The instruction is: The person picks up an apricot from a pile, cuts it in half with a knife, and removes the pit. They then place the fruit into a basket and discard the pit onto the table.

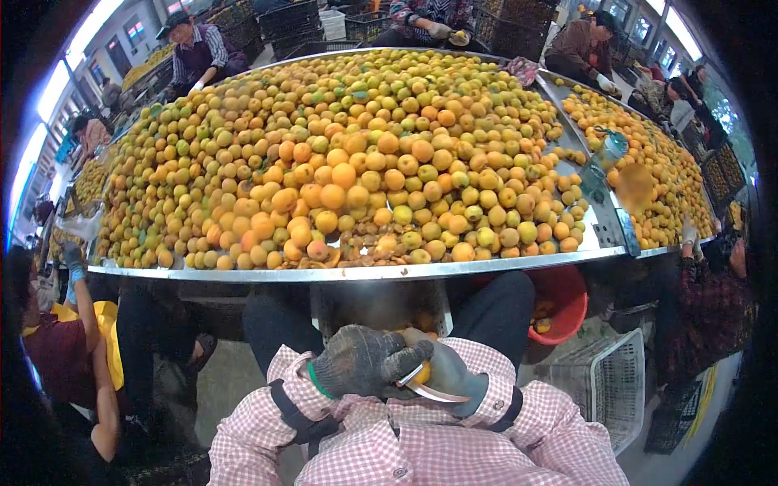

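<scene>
Head view, left grip: the person's left hand (356, 362), in a dark grey knit glove with a green cuff edge, had its fingers curled inward; whether it bore the knife could not be told.
Right grip: the right hand (455, 377), in a smooth grey-blue glove, was curled around a small round orange fruit (421, 373).
Fruit in hand: it sat between the two gloves, in front of the person's pink-and-white checked shirt (454, 454).
Knife: a slim, curved metal blade (440, 395) ran just below the fruit, tip toward 4 o'clock, its handle hidden.
Counter: at 12 o'clock from the hands, a broad metal-rimmed counter (365, 273) carried a wide heap of yellow-orange round fruits (365, 186).
Containers: a pale plastic crate (444, 308) stood below the counter's edge at 12 o'clock, a round red plastic tub (572, 301) at 2, a white slatted plastic basket (620, 389) at 3.
Co-workers: people sat at 11 (194, 53), 12 (429, 16) and 1 o'clock (577, 49) across the counter; a maroon-shirted person (65, 356) was at 9.
</scene>
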A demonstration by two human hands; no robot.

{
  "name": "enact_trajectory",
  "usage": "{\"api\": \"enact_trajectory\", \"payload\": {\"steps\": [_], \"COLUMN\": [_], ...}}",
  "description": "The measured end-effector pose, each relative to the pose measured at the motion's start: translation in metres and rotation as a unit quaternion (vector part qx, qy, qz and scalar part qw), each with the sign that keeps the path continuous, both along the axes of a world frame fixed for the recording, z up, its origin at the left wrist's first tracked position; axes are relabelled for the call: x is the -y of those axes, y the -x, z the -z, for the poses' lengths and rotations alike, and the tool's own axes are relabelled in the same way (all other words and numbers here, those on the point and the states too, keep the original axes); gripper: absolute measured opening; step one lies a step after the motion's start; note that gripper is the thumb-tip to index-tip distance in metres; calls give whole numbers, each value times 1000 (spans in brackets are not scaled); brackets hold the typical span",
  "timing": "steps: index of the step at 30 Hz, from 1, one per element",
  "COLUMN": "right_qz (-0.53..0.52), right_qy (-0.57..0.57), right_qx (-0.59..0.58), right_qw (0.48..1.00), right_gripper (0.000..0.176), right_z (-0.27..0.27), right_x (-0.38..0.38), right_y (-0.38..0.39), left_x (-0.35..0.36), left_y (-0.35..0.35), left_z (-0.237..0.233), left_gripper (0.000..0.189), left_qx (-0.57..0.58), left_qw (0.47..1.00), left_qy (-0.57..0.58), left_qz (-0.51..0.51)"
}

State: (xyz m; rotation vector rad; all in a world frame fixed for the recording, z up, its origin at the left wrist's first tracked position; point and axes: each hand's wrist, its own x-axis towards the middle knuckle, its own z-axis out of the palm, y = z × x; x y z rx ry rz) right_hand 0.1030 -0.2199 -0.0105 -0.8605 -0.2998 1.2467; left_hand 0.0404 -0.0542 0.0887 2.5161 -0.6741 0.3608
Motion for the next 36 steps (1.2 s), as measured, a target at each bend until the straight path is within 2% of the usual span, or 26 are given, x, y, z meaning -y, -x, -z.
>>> {"api": "enact_trajectory", "payload": {"steps": [4, 5, 6, 7, 8, 9, 10, 11, 12, 16, 17, 18, 19, 21, 23, 25, 26, 27, 29, 30, 31, 33, 34, 35, 36], "right_qz": [26, 37, 46, 43, 45, 47, 48, 48, 48, 86, 95, 84, 83, 154, 187, 245, 276, 275, 326, 320, 319, 357, 341, 341, 309], "right_qy": [4, 48, 91, 91, 86, 79, 70, 61, 49, 74, 99, 105, 104, 112, 72, 96, 117, 111, 137, 135, 129, 133, 146, 143, 124], "right_qx": [57, 210, 358, 357, 211, 61, -91, -242, -386, -379, 45, 460, 460, 500, 477, 552, 573, 575, 597, 627, 630, 636, 624, 625, 505], "right_qw": [998, 976, 928, 929, 973, 994, 992, 967, 920, 919, 989, 878, 878, 845, 856, 791, 763, 762, 720, 697, 696, 671, 688, 688, 796], "right_gripper": [35, 34, 33, 33, 33, 34, 35, 36, 38, 42, 41, 40, 40, 38, 32, 36, 35, 35, 29, 23, 23, 21, 22, 22, 19], "right_z": [-20, -32, -41, -47, -53, -59, -64, -66, -67, -51, -53, -57, -66, -82, -72, -64, -68, -66, -51, -47, -41, -28, -25, -27, -29], "right_x": [0, 0, -1, -2, -5, -8, -12, -14, -16, -12, -5, -1, -3, -9, -15, -18, -24, -29, -31, -33, -38, -44, -45, -49, -51], "right_y": [4, 3, 2, 2, 1, 0, -1, -1, 0, 7, 6, 7, 6, 3, 7, 6, 8, 5, 7, 2, -1, -3, -7, -13, -17], "left_x": [-2, -1, -1, -1, -2, -2, -1, 0, 0, 7, 9, 10, 13, 23, 26, 31, 37, 38, 46, 47, 47, 49, 44, 35, 28], "left_y": [7, 5, 4, 4, 4, 4, 6, 9, 11, 14, 16, 18, 19, 17, 16, 13, 9, 3, 2, -1, -6, -11, -10, -12, -14], "left_z": [9, 12, 13, 12, 8, 4, -2, -8, -11, 2, 7, 11, 13, 16, 14, 23, 29, 34, 43, 39, 40, 44, 43, 44, 49], "left_gripper": [62, 54, 47, 47, 46, 45, 45, 50, 54, 47, 47, 47, 47, 54, 56, 49, 41, 41, 37, 30, 30, 25, 24, 24, 25], "left_qx": [-24, 17, 58, 56, 54, 53, 52, 7, -38, -47, -68, -88, -89, -66, -97, -88, -103, -98, -52, -54, -48, -60, -126, -123, -154], "left_qw": [999, 999, 996, 996, 996, 997, 997, 999, 993, 997, 995, 989, 989, 959, 946, 900, 847, 849, 799, 787, 788, 745, 752, 752, 742], "left_qy": [2, 23, 45, 45, 39, 32, 32, -41, -113, -51, -3, 45, 45, 210, 233, 364, 466, 465, 528, 536, 535, 556, 515, 514, 531], "left_qz": [-23, -37, -51, -54, -53, -51, -51, -32, -12, -37, -74, -110, -112, -177, -202, -224, -231, -233, -283, -300, -301, -363, -392, -393, -380]}}
